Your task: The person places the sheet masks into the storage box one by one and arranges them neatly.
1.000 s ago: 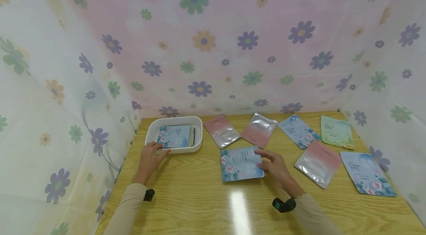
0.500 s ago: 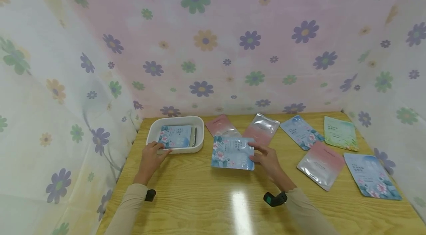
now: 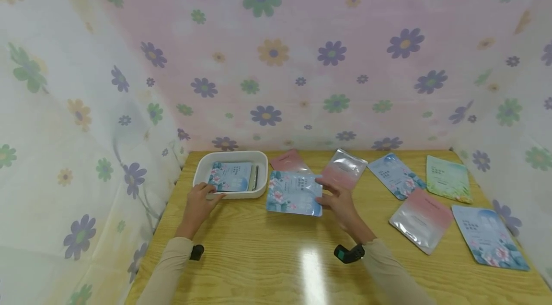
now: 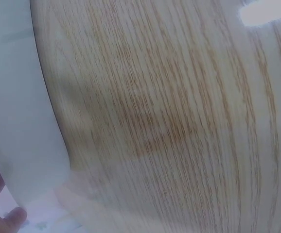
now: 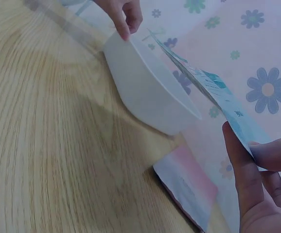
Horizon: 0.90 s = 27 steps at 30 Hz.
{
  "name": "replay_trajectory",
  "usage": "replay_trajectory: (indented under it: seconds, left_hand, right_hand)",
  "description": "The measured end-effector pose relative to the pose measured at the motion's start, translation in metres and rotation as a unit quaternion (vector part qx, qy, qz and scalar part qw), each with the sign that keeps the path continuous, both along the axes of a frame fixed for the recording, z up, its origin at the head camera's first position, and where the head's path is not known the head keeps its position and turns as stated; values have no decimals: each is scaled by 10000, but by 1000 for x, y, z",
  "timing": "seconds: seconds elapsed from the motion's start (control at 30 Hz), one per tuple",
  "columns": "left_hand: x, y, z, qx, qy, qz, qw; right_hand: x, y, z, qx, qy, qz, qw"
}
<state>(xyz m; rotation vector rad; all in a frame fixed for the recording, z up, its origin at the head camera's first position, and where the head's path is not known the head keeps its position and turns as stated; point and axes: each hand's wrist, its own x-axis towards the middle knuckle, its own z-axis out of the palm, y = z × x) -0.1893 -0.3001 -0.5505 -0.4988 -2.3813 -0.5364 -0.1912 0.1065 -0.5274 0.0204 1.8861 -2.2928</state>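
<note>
With thumb and fingers, my right hand (image 3: 341,206) pinches the right edge of a blue face mask sachet (image 3: 293,193) printed with pink flowers. In the right wrist view the sachet (image 5: 223,99) is raised above the table, seen nearly edge-on. My left hand (image 3: 197,209) grips the front left rim of a white plastic basin (image 3: 263,180), thumb outside and fingers over the edge. Inside the basin lie another blue floral sachet (image 3: 230,176) and, partly hidden beside it, a greyish packet (image 3: 254,178).
Behind the held sachet lies a pink and silver sachet (image 3: 290,160), partly covered. Farther right are another pink one (image 3: 345,168), a blue one (image 3: 396,175), a green one (image 3: 448,179), a pink one (image 3: 421,221) and a blue one (image 3: 490,238). A flowered curtain (image 3: 297,55) encloses the wooden table.
My right hand has lifted the blue sachet and carried it left toward the basin, so it now overlaps a pink sachet. My left hand keeps its hold on the rim. The view has shifted slightly.
</note>
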Motion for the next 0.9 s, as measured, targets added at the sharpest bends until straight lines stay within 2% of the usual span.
replay_trajectory:
  seconds: [0.2,0.53,0.7,0.9]
  left_hand:
    - [1,1,0,64,-243,99,9996]
    - [-2,-1,-4,-30,-20,29,10000]
    - [-2,-2,-3,1,-5,-68,10000]
    - [-1,-1,-4,41,-39,-6,10000]
  right_hand:
    - [-5,-10,2,-17,-4,102,9999]
    - [-20,-32,9,-50,-42,308,9995]
    - [-29,-47,13,-28,-186,297,9994]
    - [-43,-66,16,-78,-252,273,9993]
